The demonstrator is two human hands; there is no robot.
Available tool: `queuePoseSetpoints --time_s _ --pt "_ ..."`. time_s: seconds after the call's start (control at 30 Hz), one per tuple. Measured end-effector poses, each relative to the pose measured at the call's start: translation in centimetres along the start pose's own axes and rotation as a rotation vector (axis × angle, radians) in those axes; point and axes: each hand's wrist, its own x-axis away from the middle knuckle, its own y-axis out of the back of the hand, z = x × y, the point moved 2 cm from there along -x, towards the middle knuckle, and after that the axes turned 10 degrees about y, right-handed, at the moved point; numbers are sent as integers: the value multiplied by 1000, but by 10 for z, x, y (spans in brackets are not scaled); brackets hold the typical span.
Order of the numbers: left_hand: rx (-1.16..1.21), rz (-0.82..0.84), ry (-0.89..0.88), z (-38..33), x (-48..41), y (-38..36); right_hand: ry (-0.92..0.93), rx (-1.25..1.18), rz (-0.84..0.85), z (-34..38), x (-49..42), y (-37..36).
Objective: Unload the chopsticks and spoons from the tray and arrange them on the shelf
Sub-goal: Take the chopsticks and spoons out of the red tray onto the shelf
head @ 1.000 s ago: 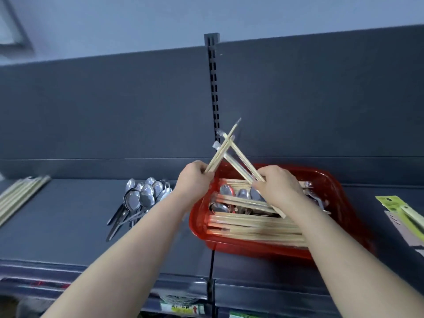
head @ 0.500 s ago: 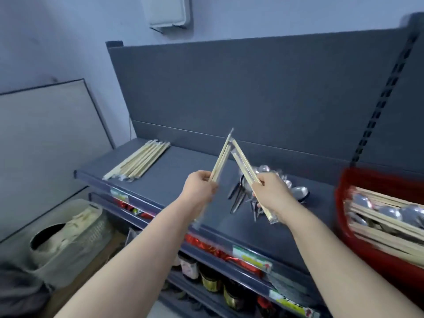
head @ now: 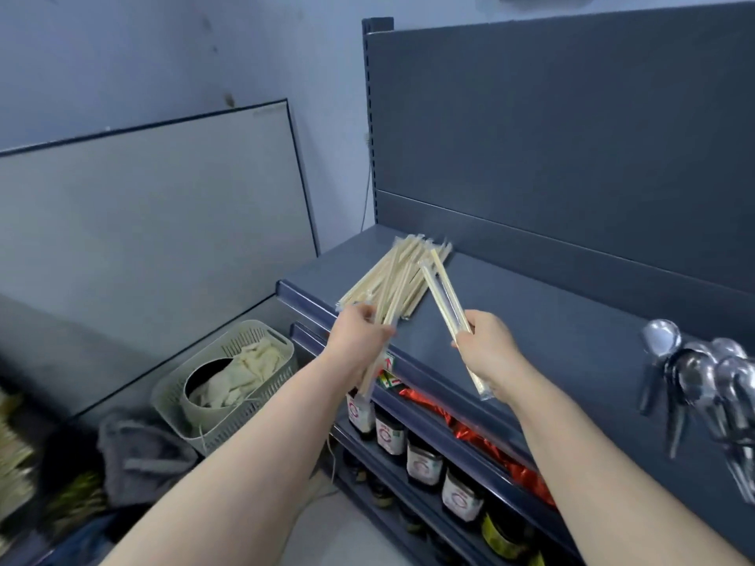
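Chopstick pile (head: pixel 382 275) now lies nearer on grey shelf (head: pixel 551 320).

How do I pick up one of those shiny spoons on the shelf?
Pinch a spoon's thin handle, reaching in from the shelf's front edge. The spoons lie with handles pointing forward and their round bowls bunched toward the back.

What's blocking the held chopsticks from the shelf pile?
Nothing visible. The left hand and right hand each grip wrapped chopsticks close by the pile at the left end of the shelf; the spoons lie far right.
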Motion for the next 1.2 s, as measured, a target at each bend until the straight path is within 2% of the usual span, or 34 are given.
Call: queuePoseSetpoints --time_s 0.17,0.33,0.5,0.6,0.7,0.83,0.97,1.07,1.2 --pt "-68 -6 -8 -10 -53 4 -36 -2 -10 -3 -49 -19" --pt "-155 8 -48 -44 -110 -1 -73 -58 -91 -6 -111 -21" --pt "-425 -24 -128 -70 -160 -8 -61 -159 -51 10 -159 -26" --pt "-670 -74 -201 -68 -177 -9 -20 15 119 16 -169 -40" --pt "-743 -19 -244 -65 -188 -8 16 244 189 15 -175 -48" --pt "-766 -16 -330 -69 -193 -3 44 421 114 25 -170 -38" --pt "-845 -51 -577 -78 -186 -3 45 731 -12 27 -150 -27" --pt "-889 -10 -758 -82 -175 -15 -60 877 -43 17 -124 -18" --pt "-881 147 -922 -79 -146 -50 -243 890 -109 -4 -66 0"
